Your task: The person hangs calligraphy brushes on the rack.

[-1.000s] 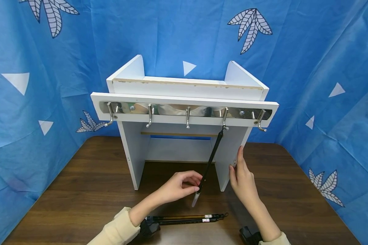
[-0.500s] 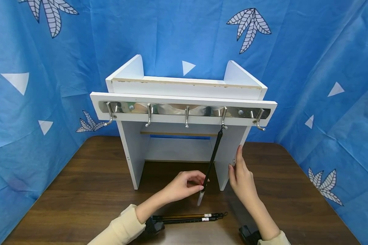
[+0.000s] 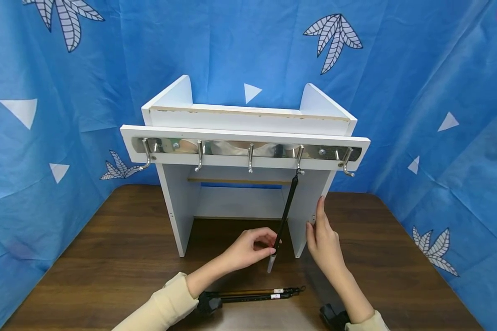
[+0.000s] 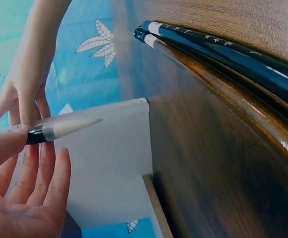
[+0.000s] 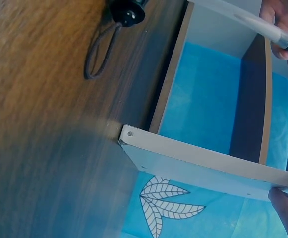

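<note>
A black writing brush (image 3: 288, 207) with a pale, pointed tip hangs at a slant by its loop from the fourth hook (image 3: 300, 157) from the left. The hook belongs to a white wooden rack (image 3: 170, 162). Low on the brush, just above the tip, my left hand (image 3: 246, 252) pinches the handle between thumb and fingers; the left wrist view shows the bristle tip (image 4: 74, 127) sticking out past them. My right hand (image 3: 326, 248) grips the front edge of the rack's right side panel (image 5: 203, 153), thumb on one side, index finger pointing upward.
Several more brushes (image 3: 254, 298) lie together on the brown wooden table (image 3: 128, 276) in front of the rack; one's cord loop (image 5: 91, 64) shows in the right wrist view. The rail's other hooks (image 3: 199, 156) hold nothing. Blue patterned cloth (image 3: 107, 92) surrounds the table.
My left hand has moved slightly right, swinging the brush's lower end closer to upright. The loop stays on the hook, and my right hand keeps its place on the panel.
</note>
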The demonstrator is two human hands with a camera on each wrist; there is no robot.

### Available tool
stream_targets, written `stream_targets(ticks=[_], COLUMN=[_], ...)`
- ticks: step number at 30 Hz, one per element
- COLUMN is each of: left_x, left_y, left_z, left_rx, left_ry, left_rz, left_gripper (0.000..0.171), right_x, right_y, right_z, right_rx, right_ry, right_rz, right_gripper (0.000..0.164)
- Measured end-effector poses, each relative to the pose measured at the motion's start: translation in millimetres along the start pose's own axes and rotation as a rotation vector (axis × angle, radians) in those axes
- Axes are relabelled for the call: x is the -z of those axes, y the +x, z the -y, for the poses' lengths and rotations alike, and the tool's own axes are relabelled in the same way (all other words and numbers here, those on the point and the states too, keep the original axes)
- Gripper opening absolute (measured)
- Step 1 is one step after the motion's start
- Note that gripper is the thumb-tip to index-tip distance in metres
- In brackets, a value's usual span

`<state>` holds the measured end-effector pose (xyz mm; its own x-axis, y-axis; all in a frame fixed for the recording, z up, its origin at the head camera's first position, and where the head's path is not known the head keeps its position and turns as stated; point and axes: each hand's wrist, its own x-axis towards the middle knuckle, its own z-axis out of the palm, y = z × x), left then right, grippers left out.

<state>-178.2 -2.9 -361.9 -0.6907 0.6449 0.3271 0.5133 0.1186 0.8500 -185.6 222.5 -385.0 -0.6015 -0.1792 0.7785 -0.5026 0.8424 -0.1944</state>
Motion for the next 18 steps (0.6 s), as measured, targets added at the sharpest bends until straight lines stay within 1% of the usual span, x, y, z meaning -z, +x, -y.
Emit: stream_targets(ticks=[3, 10, 13, 18], left_x=[-2.3, -7.6, -6.9, -5.3], left_y=[2.6, 9.1, 9.2, 7.6], left_z=[5.9, 37.8, 43.4, 45.7], left_rx=[-0.007, 0.009, -0.005, -0.008], left_ry=[-0.003, 0.016, 0.005, 0.006], left_rz=[-0.016, -0.041, -0.041, -0.035], left_gripper=[0.02, 0.021, 0.021, 0.021], right_x=[0.5, 0.7, 0.6, 0.1], right_y=[0.2, -0.3, -0.5, -0.4], right_z=[0.3, 2.3, 2.9, 3.3], right_rx=[0.001, -0.006, -0.005, 0.002], right_ry=[-0.005, -0.011, -0.01, -0.012], right_rz=[-0.002, 0.002, 0.0, -0.006], right_gripper=[0.09, 0.09, 0.09, 0.09])
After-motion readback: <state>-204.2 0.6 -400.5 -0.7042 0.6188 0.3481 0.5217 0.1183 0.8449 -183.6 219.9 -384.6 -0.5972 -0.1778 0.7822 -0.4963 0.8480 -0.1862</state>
